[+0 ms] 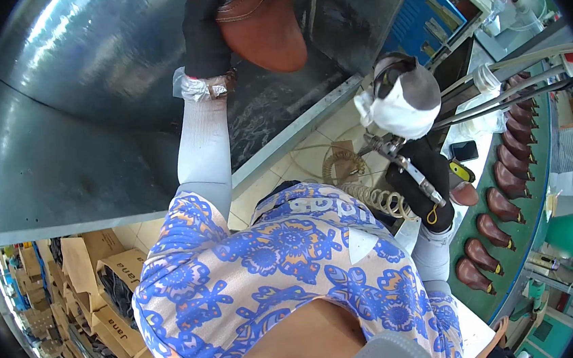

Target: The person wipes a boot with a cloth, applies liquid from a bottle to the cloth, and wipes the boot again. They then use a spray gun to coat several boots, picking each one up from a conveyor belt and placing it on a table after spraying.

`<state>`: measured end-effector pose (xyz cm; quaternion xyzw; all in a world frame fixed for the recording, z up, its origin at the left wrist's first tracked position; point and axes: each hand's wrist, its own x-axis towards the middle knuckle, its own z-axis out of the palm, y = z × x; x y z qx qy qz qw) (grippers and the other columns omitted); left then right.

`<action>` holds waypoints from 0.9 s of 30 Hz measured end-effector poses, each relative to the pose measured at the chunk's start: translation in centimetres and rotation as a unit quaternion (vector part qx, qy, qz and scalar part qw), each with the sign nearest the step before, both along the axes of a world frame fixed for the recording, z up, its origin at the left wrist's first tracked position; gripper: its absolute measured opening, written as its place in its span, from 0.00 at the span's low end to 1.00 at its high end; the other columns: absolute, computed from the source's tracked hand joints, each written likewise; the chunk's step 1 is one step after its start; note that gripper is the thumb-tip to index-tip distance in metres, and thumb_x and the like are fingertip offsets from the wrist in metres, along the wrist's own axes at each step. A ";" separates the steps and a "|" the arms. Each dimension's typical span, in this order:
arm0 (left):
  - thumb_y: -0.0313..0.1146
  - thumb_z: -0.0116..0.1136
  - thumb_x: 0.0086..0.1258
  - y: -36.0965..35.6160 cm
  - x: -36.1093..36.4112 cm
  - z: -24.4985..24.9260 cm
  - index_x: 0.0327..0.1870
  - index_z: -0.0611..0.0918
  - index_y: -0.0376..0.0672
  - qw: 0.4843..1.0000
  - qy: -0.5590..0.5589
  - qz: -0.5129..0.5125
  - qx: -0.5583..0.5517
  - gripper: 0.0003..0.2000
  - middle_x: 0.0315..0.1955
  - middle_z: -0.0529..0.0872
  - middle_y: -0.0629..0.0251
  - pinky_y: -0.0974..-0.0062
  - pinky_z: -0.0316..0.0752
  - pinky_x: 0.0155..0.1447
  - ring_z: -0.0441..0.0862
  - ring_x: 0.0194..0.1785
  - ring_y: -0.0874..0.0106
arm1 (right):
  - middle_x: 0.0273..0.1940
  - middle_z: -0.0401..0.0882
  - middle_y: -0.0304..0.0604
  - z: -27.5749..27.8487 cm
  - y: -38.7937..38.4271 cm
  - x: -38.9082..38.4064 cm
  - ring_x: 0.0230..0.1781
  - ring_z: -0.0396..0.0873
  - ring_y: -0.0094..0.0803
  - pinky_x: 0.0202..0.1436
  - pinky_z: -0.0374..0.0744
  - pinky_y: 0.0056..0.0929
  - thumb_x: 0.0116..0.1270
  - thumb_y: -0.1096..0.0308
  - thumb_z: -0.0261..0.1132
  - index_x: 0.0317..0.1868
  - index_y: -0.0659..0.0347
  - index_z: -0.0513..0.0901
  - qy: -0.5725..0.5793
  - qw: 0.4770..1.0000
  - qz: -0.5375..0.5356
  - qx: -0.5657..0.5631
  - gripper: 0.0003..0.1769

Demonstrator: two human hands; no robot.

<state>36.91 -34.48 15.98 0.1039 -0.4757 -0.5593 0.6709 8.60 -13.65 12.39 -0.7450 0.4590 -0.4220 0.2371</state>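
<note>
My left hand [205, 32], in a black covering, is up at the top edge inside a dark metal booth. It is closed on a brown leather shoe [266, 34], whose rounded end points down. The fingers are partly hidden by the shoe and the frame edge. My right hand [426, 173], also in black, grips a metal spray gun [404, 165] at the right. A cup wrapped in white material [406, 107] sits on the gun. A small rounded brown piece [464, 194] lies beside that hand.
The metal booth [59, 151] has a front edge below my left arm. Several brown shoes [505, 204] line a green conveyor [491, 301] at the right. A phone [463, 151] lies near it. A coiled hose [376, 195] hangs in front of me. Cardboard boxes [119, 333] stand at left.
</note>
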 end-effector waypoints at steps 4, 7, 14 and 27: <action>0.45 0.46 0.74 -1.0 -0.4 0.0 0.65 0.65 0.33 1.000 0.002 -0.004 -0.011 0.27 0.58 0.75 0.52 0.66 0.70 0.64 0.75 0.58 0.62 | 0.26 0.78 0.43 0.7 0.6 1.0 0.25 0.78 0.32 0.29 0.72 0.27 0.52 0.72 0.72 0.32 0.61 0.78 -0.105 0.992 -0.062 0.023 0.11; 0.45 0.47 0.74 -1.6 -0.7 -0.3 0.65 0.65 0.32 0.998 -0.036 0.031 -0.030 0.27 0.58 0.75 0.53 0.65 0.69 0.65 0.74 0.59 0.63 | 0.27 0.79 0.43 0.4 0.4 0.7 0.25 0.79 0.33 0.29 0.72 0.26 0.51 0.73 0.71 0.33 0.61 0.78 -0.105 0.992 -0.072 0.013 0.11; 0.46 0.48 0.73 -2.9 -2.5 0.0 0.62 0.70 0.36 0.995 -0.032 0.099 0.013 0.25 0.58 0.76 0.59 0.66 0.69 0.63 0.75 0.59 0.65 | 0.25 0.78 0.42 1.2 0.4 1.0 0.21 0.77 0.36 0.26 0.71 0.29 0.47 0.71 0.73 0.31 0.61 0.78 -0.033 0.992 -0.124 -0.012 0.12; 0.45 0.48 0.73 -7.9 -7.4 0.1 0.66 0.64 0.36 0.998 -0.016 -0.063 -0.007 0.27 0.60 0.73 0.56 0.64 0.68 0.65 0.73 0.61 0.62 | 0.24 0.78 0.40 0.3 1.4 1.3 0.22 0.78 0.35 0.26 0.71 0.29 0.45 0.71 0.74 0.29 0.59 0.78 0.003 0.983 -0.185 0.011 0.13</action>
